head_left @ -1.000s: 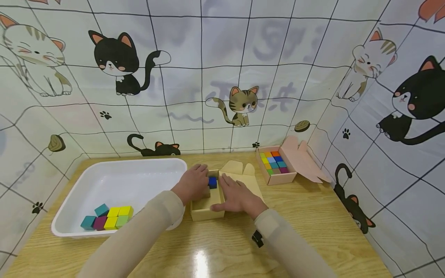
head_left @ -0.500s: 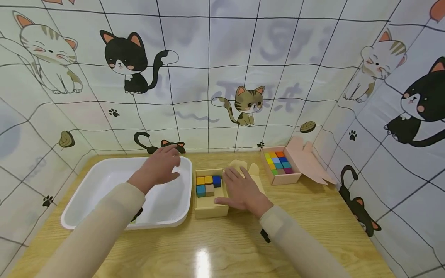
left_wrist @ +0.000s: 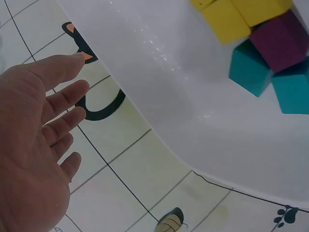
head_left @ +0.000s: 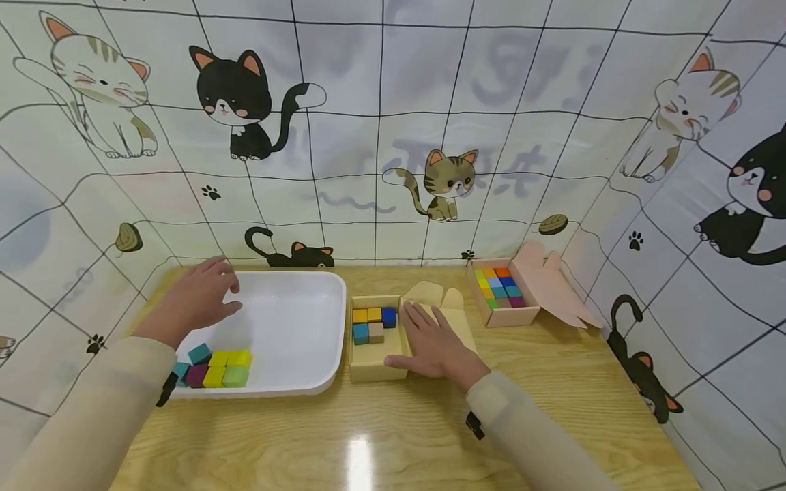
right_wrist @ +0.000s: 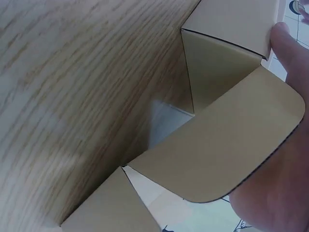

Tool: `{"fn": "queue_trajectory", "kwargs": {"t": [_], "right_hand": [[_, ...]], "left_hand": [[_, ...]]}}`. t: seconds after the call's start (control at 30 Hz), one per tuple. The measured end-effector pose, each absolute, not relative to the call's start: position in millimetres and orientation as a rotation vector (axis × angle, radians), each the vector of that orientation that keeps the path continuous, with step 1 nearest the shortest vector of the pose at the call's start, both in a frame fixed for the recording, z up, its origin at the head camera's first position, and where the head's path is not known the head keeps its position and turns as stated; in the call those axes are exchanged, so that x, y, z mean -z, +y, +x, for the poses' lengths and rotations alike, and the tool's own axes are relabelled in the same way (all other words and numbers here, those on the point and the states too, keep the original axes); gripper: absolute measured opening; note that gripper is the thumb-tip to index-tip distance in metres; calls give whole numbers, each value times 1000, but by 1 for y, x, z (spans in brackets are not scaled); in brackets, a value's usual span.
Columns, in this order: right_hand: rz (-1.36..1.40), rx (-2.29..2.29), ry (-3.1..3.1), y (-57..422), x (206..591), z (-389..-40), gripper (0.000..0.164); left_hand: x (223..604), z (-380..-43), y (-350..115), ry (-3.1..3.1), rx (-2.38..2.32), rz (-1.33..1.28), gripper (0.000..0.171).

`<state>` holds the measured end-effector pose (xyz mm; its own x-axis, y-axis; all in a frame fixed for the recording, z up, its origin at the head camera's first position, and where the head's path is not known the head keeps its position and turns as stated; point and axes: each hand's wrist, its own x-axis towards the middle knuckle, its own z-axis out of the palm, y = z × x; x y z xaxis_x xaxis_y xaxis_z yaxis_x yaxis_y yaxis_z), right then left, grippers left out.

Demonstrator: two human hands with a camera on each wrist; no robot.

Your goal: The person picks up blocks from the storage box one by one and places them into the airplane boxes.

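My left hand (head_left: 195,300) hovers over the left side of a white tray (head_left: 295,286), fingers loosely bent and holding nothing. In the left wrist view the same hand (left_wrist: 41,140) shows beside the tray rim. Below it in the tray lie several cubes: yellow (head_left: 219,358), light green (head_left: 236,376), purple (head_left: 196,375) and teal (head_left: 199,353). My right hand (head_left: 432,344) rests with straight fingers on the right wall of a cream cardboard box (head_left: 374,372), thumb across its front part. Inside stand orange-yellow (head_left: 374,314), dark blue (head_left: 389,316), blue (head_left: 360,333) and tan (head_left: 376,333) cubes.
A pink box (head_left: 506,318) filled with coloured cubes stands at the back right, its lid (head_left: 555,290) folded open to the right. The cream box's lid (head_left: 457,320) lies open beneath the right hand. A cat-patterned sheet (head_left: 344,136) walls the wooden table (head_left: 430,436).
My left hand has left the cream box and moved leftward to over the tray. Cubes it was covering in the box now show. The right hand stays on the box wall.
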<state>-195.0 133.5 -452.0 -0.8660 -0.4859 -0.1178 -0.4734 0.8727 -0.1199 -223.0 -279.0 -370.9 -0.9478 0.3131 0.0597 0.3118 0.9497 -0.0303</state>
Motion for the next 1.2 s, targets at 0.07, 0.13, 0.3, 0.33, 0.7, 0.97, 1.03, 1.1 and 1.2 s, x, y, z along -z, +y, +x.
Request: {"fn": "queue_trajectory", "kwargs": {"t": [0.07, 0.13, 0.3, 0.33, 0.7, 0.97, 1.03, 1.1, 1.2], "right_hand": [[-734, 154, 2894, 134, 454, -195, 100], [-722, 169, 2890, 134, 455, -195, 100], [-706, 174, 2888, 134, 457, -194, 102], [-709, 182, 2889, 134, 458, -194, 102], [-690, 261, 2878, 134, 462, -192, 105], [-676, 250, 2873, 134, 463, -192, 107], [-681, 248, 2873, 135, 462, -192, 106], [-692, 243, 2870, 135, 460, -191, 104], [-714, 258, 2871, 136, 457, -190, 101]], "left_hand": [[377, -220, -288, -3029, -27, -486, 21], [382, -217, -295, -3026, -35, -487, 20], [395, -209, -301, -3070, -45, -489, 20], [397, -208, -302, -3082, -46, -490, 20], [413, -201, -299, -3139, -12, -487, 21], [421, -198, -294, -3150, 41, -579, 22], [424, -197, -293, -3167, 48, -597, 23], [427, -196, -293, -3185, 57, -608, 24], [427, -194, -291, -3207, 61, -604, 25]]}}
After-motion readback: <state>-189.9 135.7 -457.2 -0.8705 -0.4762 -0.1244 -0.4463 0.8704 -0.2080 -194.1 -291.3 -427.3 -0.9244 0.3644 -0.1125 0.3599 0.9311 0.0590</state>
